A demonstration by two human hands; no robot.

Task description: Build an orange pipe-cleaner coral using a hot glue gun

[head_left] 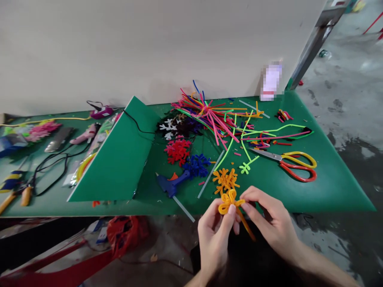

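My left hand and my right hand meet at the table's front edge, both pinched on an orange pipe-cleaner flower with looped petals and a stem trailing down to the right. Just beyond it lies a pile of finished orange flowers on the green table. Blue flowers, red flowers and white and dark flowers lie further back. A heap of loose coloured pipe cleaners spreads across the back middle.
Red-and-yellow scissors lie right of my hands. A blue glue gun with a glue stick sits to the left. A slanted green board divides the table; cables, tools and a pink glue gun lie beyond it. A red bag sits under the table.
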